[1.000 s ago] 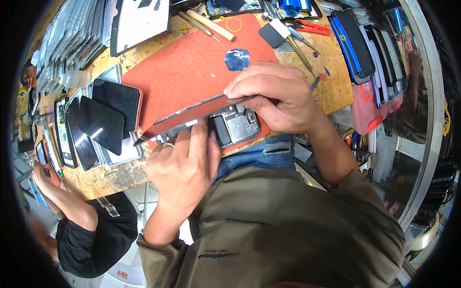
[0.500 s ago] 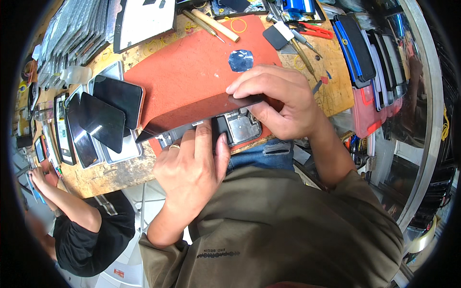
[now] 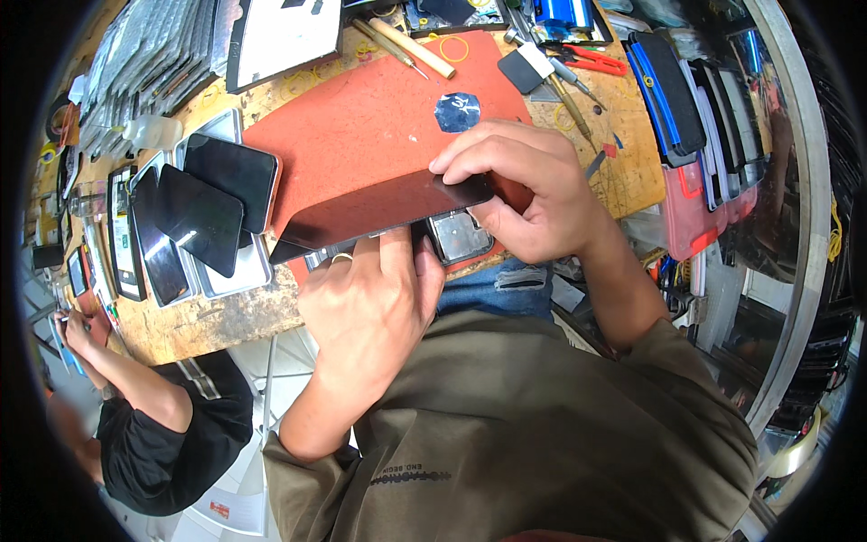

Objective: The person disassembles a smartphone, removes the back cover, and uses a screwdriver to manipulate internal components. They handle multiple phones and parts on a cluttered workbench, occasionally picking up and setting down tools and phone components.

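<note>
A dark phone screen (image 3: 379, 214) is tilted up over an opened phone (image 3: 462, 237), whose silver inner parts show at the right. My right hand (image 3: 533, 185) pinches the screen's right end between thumb and fingers. Bent over the phone's near edge, my left hand (image 3: 366, 285) reaches its fingers under the screen, with the thumb beside the inner parts. The left fingertips are hidden behind the panel. Under the phone lies a red work mat (image 3: 352, 135).
Several black phone screens (image 3: 230, 176) and trays lie left of the mat. A round dark sticker (image 3: 457, 112), screwdrivers (image 3: 390, 47) and red-handled pliers (image 3: 596, 61) lie beyond. Phone cases (image 3: 673, 99) stand at the right. Another person's arm (image 3: 135, 375) is at the lower left.
The screen's face has tipped more into view, covering more of the phone's inside. My left hand has shifted slightly right, its fingers further under the screen. My right hand keeps its pinch.
</note>
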